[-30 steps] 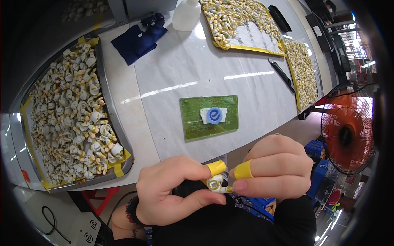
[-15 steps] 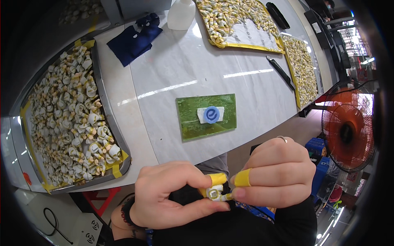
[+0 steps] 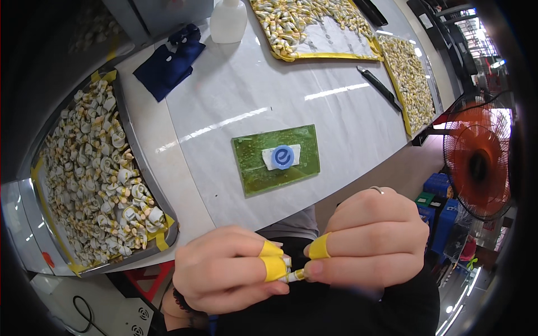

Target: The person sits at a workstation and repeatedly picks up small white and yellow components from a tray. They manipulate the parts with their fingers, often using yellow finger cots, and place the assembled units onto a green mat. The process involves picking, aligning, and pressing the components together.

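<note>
While both hands meet at lower centre of the frame, the small white part (image 3: 292, 274) sits pinched between them, close to the body and below the table edge. Left hand (image 3: 230, 274) clamps it with thumb and forefinger, both wearing yellow finger cots (image 3: 273, 267); right hand (image 3: 370, 246) presses in from the right with a cot on the forefinger, thumb tip under the part. Both grips pressed tight, no gap visible. Long axis of the part runs roughly left-right across the frame, its right end poking toward the right thumb; detail too small to say more. Neither hand is nearer, both touch it.

Moving outward: green mat (image 3: 276, 159) with a blue round disc (image 3: 283, 157) on a white patch lies just above the hands on the white table (image 3: 336, 112). Metal tray (image 3: 143, 168) packed with similar white pieces sits at left frame. Two more yellow-edged trays upper right, dark blue cloth (image 3: 168, 61) and white bottle (image 3: 228, 21) at top, orange fan (image 3: 476, 162) at right.
</note>
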Demonstrator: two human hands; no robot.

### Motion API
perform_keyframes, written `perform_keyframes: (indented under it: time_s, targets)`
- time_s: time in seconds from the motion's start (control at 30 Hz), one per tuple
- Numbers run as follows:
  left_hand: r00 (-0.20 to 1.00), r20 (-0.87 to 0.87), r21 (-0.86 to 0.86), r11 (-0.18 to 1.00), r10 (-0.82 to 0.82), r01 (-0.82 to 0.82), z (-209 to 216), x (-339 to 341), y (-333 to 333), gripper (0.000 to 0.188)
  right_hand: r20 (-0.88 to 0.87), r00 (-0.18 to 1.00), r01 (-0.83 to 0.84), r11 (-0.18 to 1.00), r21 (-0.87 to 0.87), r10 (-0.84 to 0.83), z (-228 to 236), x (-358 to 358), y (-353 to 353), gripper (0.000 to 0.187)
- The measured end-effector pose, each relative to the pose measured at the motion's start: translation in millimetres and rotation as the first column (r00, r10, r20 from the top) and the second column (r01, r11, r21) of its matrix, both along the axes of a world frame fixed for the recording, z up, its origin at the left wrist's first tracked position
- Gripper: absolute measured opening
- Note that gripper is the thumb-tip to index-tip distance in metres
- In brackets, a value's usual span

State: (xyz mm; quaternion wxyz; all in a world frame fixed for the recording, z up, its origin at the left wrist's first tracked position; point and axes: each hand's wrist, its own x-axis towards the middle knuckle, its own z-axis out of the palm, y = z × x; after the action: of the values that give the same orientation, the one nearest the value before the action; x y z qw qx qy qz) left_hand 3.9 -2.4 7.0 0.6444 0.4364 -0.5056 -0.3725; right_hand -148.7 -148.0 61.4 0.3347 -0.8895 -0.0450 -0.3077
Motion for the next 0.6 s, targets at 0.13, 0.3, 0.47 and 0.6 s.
perform_keyframes:
  time_s: [0.13, 0.3, 0.47, 0.6]
  targets:
    - [0.998, 0.069, -0.019, 1.0, 0.007, -0.006, 3, 1, 1, 0.026, 0.01, 0.999, -0.036, 0.999, 0.017, 0.035, 0, 1, -1, 0.01]
    - [0.988, 0.149, 0.012, 0.999, 0.039, -0.041, 7, -1, 4, 0.023, 0.025, 0.998, -0.054, 0.998, 0.014, 0.054, -2, 3, -4, 0.009]
    - [0.989, 0.146, 0.04, 0.999, 0.022, -0.028, 12, -2, 4, 0.023, 0.016, 0.999, -0.044, 0.999, 0.029, 0.043, 0, 2, -2, 0.007]
    - [0.994, 0.112, 0.042, 0.999, 0.019, -0.023, 10, -2, 3, 0.022, -0.059, 0.997, -0.055, 0.996, 0.067, 0.059, 6, 4, -4, 0.008]
